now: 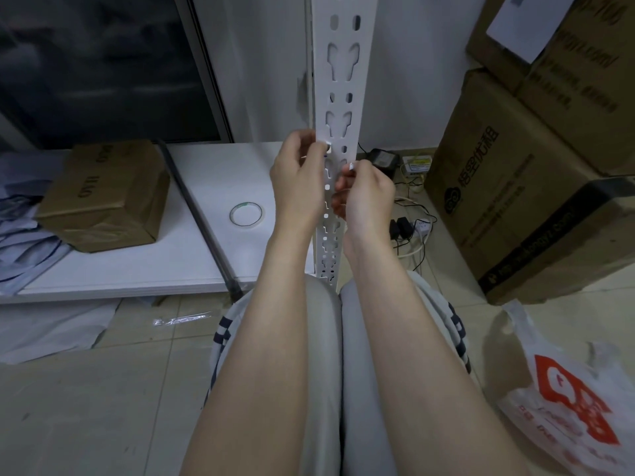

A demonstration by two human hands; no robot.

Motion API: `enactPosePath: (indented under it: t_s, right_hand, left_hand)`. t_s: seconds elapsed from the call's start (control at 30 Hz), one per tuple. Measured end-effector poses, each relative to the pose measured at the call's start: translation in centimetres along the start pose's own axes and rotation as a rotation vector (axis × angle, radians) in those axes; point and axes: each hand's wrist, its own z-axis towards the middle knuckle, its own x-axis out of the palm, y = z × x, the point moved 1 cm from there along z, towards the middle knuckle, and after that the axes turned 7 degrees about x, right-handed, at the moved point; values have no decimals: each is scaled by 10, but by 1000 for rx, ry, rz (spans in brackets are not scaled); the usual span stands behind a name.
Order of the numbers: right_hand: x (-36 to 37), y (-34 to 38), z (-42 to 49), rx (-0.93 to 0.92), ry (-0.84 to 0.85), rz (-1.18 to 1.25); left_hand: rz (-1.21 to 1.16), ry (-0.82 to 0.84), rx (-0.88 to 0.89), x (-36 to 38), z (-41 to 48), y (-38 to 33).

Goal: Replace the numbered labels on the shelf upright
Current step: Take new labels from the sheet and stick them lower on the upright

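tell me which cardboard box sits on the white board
The small box at left, on the white board near the tape roll; the other boxes are stacked at right.

Small white label (pixel 328 144) against vertical slotted upright (pixel 338 80).

Left hand (pixel 297 176): raised, fingers curled, fingertips pinching a small white label (pixel 327 146)
Right hand (pixel 367 197): just right of the left, slightly nearer, thumb and forefinger pinching a white scrap (pixel 352 165)
Forearms: bare, stretched forward side by side, not touching, wrists close together
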Motion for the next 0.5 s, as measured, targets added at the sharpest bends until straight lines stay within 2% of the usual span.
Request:
enactPosePath:
  t_s: [0.5]
  right_hand:
    - [2,-3,1,2,3,-6]
  left_hand:
    - [22,-2,15,0,3,2]
